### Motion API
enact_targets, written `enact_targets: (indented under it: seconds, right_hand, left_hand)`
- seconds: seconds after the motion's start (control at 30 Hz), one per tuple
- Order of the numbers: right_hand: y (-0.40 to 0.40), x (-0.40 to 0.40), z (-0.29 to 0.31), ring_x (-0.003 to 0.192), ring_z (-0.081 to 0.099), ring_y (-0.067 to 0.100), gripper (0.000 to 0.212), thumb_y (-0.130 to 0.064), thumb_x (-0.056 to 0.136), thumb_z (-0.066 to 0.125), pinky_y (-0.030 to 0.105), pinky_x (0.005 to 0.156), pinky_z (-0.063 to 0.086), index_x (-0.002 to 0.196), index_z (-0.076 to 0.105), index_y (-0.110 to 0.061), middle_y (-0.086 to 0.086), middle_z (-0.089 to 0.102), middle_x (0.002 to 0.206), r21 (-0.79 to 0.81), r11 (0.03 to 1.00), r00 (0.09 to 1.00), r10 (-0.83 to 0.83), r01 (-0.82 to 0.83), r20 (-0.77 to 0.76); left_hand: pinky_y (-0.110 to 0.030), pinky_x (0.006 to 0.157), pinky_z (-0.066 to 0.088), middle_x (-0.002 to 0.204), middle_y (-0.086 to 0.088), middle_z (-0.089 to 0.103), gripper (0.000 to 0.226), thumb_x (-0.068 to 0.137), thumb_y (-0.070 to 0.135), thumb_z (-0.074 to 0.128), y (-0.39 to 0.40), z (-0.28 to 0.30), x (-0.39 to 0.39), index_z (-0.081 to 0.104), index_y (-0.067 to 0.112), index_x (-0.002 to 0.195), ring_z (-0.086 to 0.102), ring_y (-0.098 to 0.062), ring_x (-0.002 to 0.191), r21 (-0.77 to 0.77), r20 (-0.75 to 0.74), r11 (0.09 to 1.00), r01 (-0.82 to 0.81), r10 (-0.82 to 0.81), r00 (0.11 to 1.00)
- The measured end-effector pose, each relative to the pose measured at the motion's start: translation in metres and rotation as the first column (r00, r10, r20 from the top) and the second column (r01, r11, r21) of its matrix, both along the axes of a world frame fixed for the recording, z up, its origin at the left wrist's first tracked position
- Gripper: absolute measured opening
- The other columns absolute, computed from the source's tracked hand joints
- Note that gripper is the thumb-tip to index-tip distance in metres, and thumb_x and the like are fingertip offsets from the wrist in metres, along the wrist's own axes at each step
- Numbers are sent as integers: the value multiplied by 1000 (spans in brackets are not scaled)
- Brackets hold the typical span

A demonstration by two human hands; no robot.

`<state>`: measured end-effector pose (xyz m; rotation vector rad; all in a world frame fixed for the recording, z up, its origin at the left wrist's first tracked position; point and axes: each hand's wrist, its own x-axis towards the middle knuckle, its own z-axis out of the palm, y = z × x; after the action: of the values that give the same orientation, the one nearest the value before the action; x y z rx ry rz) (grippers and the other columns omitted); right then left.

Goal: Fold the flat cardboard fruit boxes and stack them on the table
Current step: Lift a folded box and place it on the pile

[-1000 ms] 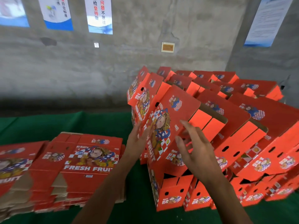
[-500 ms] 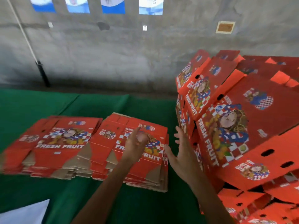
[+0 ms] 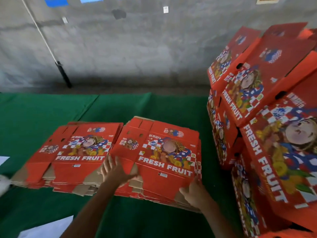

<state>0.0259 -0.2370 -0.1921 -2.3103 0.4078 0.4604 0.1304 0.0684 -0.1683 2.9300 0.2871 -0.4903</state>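
- As our left hand (image 3: 114,170) presses flat and our right hand (image 3: 193,192) grips its near right corner, we're picking the top flat box (image 3: 161,152) off the right-hand pile (image 3: 154,194) mid-table (image 3: 120,107).
- Next: lift it clear, pop it open.

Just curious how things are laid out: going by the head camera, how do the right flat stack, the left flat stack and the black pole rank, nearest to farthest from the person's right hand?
1. Right flat stack, under the right hand.
2. Left flat stack, further left.
3. Black pole, against the far wall.
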Motion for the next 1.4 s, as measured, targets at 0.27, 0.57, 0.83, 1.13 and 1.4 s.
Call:
enact_targets:
  seconds: [0.27, 0.57, 0.83, 1.13, 1.4]
  right_hand:
    - [22, -14, -13, 125, 51, 27, 57, -64, 97, 52, 44, 100, 52, 141, 47, -29, 10, 42, 136, -234, 951, 979, -204, 203, 22]
    - [30, -25, 3, 124, 46, 20, 47, -47, 95, 64, 40, 101, 49, 133, 49, -23, 2, 44, 128, -151, 950, 948, -240, 274, 206]
    - [3, -37, 64, 94, 64, -8, 55, -25, 100, 63, 8, 64, 45, 150, 43, -36, -21, 62, 123, 159, 979, 855, -191, 129, 482]
    - [-34, -32, 179, 105, 71, 10, 34, -57, 99, 58, 32, 81, 62, 125, 64, -36, -9, 72, 118, 532, 846, 427, -496, 42, 756]
    - [-10, -10, 207, 124, 64, 16, 37, -26, 99, 49, 38, 101, 47, 132, 67, -24, -7, 71, 128, 815, 575, 471, -700, -76, 538]
  left_hand:
    - [-56, 123, 19, 165, -34, -2, 107, 92, 81, 26, 14, -4, 10, -1, 3, 161, 4, -50, 153, 191, 44, 965, 179, -191, 981]
    - [-42, 97, 54, 134, -24, 59, 56, 105, 49, 41, 4, 32, 10, 61, 3, 130, 58, -41, 124, 155, -10, 915, 372, -375, 927]
    - [-40, 72, 60, 100, -27, 70, 15, 99, 4, 53, 29, 112, -4, 62, -6, 104, 69, -33, 84, -687, 4, 727, 6, -4, 1000]
    - [-34, 72, 63, 112, -18, 76, 34, 86, 18, 71, 110, 202, -33, 72, 4, 117, 74, -33, 103, -977, 27, 214, -6, 151, 988]
    - [-39, 71, 41, 86, -4, 59, 20, 97, 36, 58, 61, 204, -22, 62, 17, 102, 52, -19, 78, -877, 467, 240, 416, 626, 625]
